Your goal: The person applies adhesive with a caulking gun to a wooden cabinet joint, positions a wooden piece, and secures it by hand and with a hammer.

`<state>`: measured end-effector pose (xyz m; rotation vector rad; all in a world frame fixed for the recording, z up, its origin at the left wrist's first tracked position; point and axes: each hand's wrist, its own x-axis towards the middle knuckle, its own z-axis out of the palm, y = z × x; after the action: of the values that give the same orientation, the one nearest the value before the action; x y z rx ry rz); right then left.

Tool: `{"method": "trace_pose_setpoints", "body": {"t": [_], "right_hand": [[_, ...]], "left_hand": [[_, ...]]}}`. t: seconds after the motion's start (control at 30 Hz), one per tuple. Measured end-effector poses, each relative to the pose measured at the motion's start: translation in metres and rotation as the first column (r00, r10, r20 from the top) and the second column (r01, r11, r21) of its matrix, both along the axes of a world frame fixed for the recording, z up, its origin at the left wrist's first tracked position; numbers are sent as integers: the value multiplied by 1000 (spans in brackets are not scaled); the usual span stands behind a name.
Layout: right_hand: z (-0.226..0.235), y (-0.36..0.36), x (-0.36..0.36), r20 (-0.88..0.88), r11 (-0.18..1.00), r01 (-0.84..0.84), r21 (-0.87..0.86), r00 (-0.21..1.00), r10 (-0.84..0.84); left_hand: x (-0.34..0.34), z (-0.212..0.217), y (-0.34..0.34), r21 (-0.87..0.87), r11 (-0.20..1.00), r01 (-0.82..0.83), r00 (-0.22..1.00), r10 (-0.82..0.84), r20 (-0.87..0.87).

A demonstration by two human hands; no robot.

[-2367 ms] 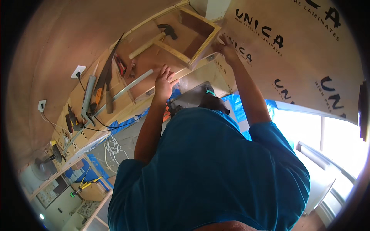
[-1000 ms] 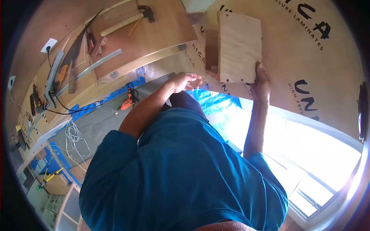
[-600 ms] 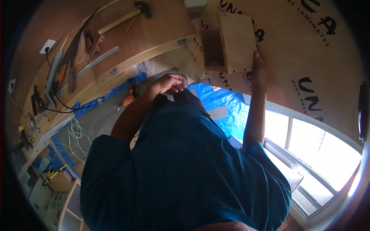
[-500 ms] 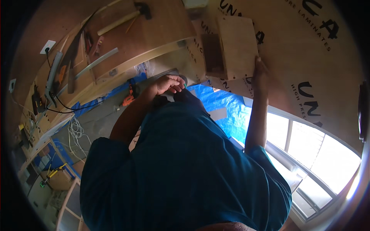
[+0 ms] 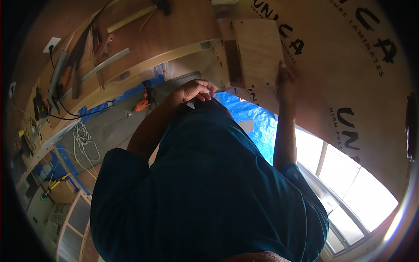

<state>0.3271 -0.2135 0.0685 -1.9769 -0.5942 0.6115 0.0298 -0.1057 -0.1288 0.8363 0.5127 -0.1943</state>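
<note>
A plywood box (image 5: 258, 52) with an open dark side lies on a large brown printed sheet (image 5: 336, 74). Along the box's right edge is my right hand (image 5: 286, 83), its fingers closed at that edge and somewhat blurred. My left hand (image 5: 196, 90) is bent in front of my body, fingers curled together. Whatever the left fingers may hold is too small or hidden to make out.
On the wooden worktop (image 5: 179, 30) lie a hammer (image 5: 135, 17), a metal strip (image 5: 104, 65) and a handsaw-like tool. Below are an orange power drill (image 5: 143, 104), a coiled white cable (image 5: 83, 139) and blue tarpaulin (image 5: 257, 111). A bright window (image 5: 345, 174) stands at right.
The box has shifted left across the sheet, uncovering more of its print, and my right hand has moved left with it. My left hand has shifted only slightly, its fingers still curled.
</note>
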Motion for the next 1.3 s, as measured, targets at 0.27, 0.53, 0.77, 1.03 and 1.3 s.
{"method": "trace_pose_setpoints", "body": {"t": [0.27,0.53,0.77,1.03,1.3], "right_hand": [[-15,10,7,-146,998,-28,61,989,36],[-23,14,7,-99,996,-64,65,993,70],[-71,6,16,-107,992,-122,36,986,125],[-86,20,8,-128,998,-50,23,990,53],[-94,28,5,-133,990,-22,139,990,41]], "left_hand": [[-1,-1,3,-5,1000,-12,1000,12,21],[-8,-2,6,-24,1000,1,1000,0,16],[-10,-4,7,-75,997,13,1000,-12,25],[-14,-12,10,-52,998,30,999,-31,-26],[-5,-3,19,26,998,55,998,-55,-33]]}}
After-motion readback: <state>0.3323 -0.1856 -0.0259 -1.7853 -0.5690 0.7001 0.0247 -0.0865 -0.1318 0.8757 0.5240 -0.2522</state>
